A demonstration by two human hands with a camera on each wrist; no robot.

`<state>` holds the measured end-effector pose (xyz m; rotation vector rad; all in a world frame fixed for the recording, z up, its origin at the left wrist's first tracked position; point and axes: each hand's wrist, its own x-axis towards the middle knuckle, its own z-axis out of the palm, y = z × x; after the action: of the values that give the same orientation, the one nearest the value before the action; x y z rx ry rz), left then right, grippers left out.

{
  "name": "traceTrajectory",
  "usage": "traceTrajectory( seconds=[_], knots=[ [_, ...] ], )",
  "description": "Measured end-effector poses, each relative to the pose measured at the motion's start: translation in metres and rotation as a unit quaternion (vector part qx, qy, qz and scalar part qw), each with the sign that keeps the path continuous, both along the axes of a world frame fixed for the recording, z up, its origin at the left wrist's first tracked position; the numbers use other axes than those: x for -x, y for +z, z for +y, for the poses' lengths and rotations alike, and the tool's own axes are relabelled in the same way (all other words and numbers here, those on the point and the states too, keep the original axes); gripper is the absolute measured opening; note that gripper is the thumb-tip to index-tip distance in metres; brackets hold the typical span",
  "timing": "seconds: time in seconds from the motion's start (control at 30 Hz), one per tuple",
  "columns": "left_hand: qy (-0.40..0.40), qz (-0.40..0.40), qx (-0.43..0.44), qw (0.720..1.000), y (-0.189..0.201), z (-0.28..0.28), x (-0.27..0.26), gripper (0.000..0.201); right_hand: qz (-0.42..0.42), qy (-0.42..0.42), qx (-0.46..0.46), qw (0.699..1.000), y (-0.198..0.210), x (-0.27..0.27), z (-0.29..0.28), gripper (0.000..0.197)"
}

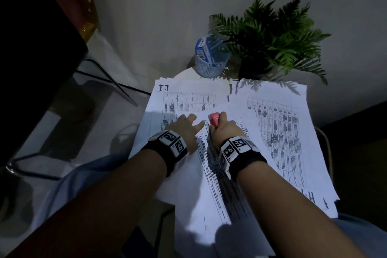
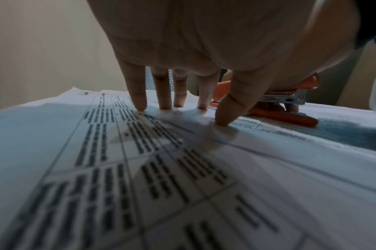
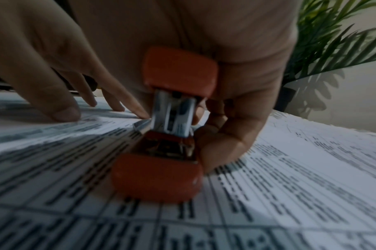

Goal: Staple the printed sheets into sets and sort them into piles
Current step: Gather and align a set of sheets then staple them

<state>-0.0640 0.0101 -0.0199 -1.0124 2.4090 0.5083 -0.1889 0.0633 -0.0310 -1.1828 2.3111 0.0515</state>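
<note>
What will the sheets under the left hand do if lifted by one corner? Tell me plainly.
The sheets are thin and likely floppy; they would probably sag. They look loose, so may fan apart unless the stapler has bound them. The left hand pressing flat suggests they slide easily.

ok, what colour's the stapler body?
Orange-red stapler with a bare metal magazine; clearest in the right wrist view.

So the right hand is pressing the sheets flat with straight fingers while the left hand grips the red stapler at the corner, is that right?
Not quite: the hands are swapped. In the head view the right hand grips the red stapler, and the left hand presses the sheets flat with straight fingers; both wrist views agree.
</note>
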Motion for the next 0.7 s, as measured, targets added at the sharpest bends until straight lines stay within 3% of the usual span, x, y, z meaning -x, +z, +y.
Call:
traceTrajectory(
  seconds=[0.2,0.7],
  knots=[
    [-0.011,0.008,-0.003,1.0,-0.001,0.005,-0.002,0.069,-0.015,-0.001,0.002,1.0,0.002,0.001,-0.004,0.042],
    [-0.02,0.002,-0.006,1.0,0.0,0.003,-0.001,0.071,-0.067,0.021,0.0,0.998,0.007,0.015,-0.008,0.041]
  ],
)
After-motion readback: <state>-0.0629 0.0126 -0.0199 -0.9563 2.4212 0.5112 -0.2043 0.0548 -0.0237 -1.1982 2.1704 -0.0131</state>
